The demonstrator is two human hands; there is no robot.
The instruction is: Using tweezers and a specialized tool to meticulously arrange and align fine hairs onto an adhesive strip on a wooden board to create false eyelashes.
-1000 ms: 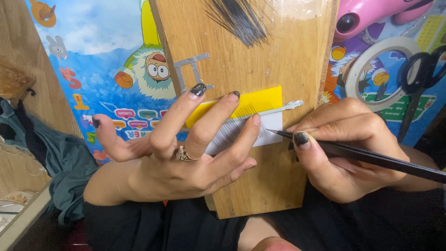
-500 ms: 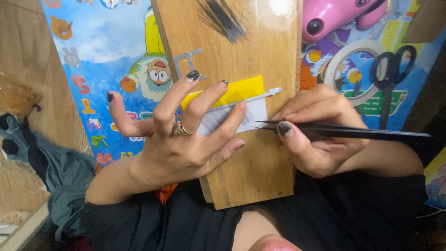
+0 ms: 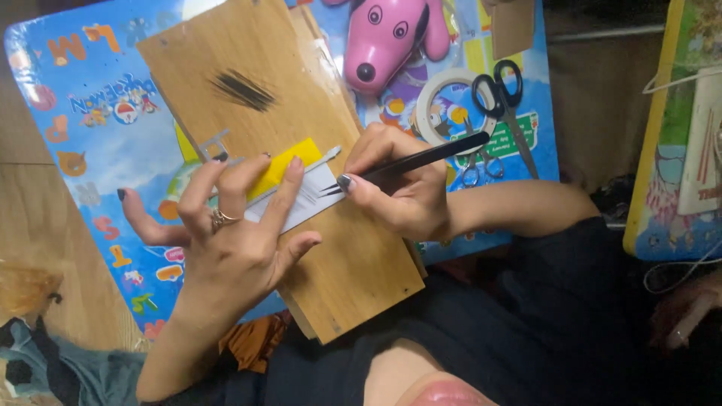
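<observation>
Now both hands sit lower — right hand [image 3: 402, 195] (tweezers [image 3: 410, 162]) tilted up.

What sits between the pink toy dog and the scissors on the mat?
In the head view, a roll of white tape lies between the pink toy dog and the black-handled scissors.

White strip [image 3: 304, 201] partly under left hand [image 3: 226, 240] fingers; board's top corner cropped.
</observation>
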